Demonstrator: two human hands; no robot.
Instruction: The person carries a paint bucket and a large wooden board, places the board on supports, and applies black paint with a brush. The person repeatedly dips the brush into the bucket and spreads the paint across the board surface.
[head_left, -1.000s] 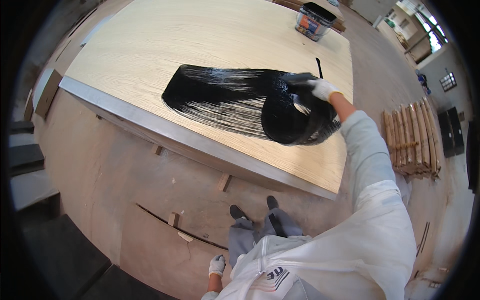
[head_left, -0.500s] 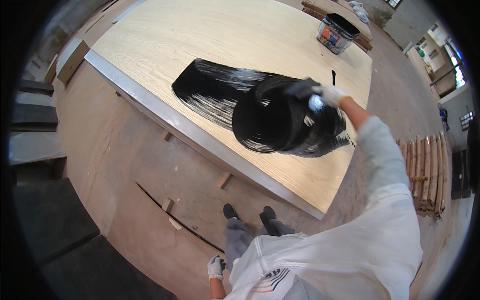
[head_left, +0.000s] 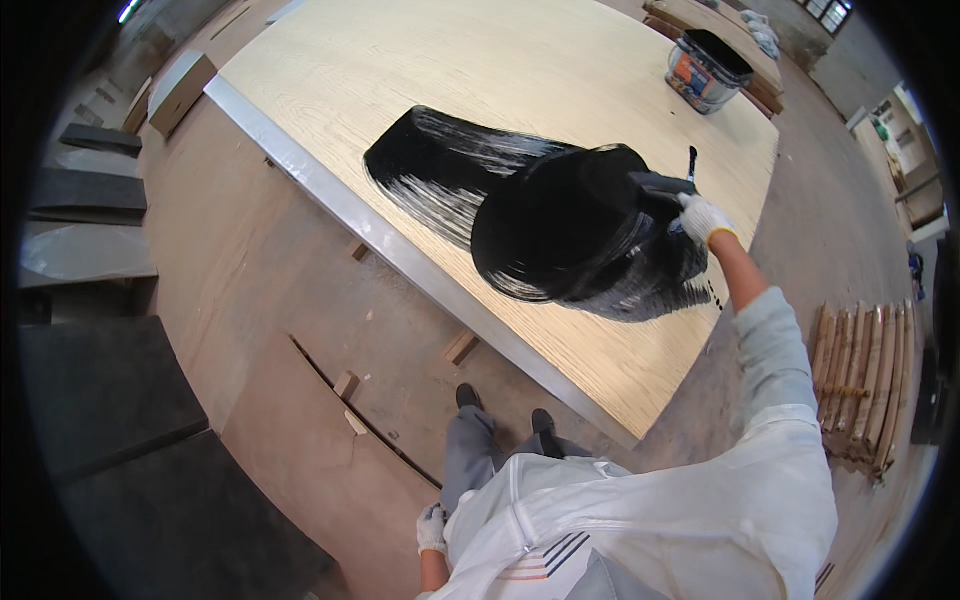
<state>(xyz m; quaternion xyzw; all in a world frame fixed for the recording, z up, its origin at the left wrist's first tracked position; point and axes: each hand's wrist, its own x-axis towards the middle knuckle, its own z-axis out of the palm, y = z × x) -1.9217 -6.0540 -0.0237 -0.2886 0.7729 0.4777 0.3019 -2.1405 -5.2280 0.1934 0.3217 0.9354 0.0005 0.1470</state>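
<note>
In my right hand, wearing a white glove with a yellow cuff, is a flat black-coated spreader; its exact shape blurs into the dark coating. The spreader rests at the right part of a wet patch of black paint, which has swirled and streaky edges. That patch lies on a pale wood-grain panel. Beyond my glove a short black streak marks the wood. My left hand, also gloved, hangs low beside my leg with its fingers curled; what they hold, if anything, is hidden.
A paint-smeared bucket stands on the panel's far right. Along the near side runs a silvery edge. Dark slabs are at the left, and wrapped boards stand at the right. Wooden blocks lie on the floor.
My right hand and the spreader have swept to the right and toward me, leaving more black coating around the patch's upper right. My view has shifted slightly. The left hand stays low.
</note>
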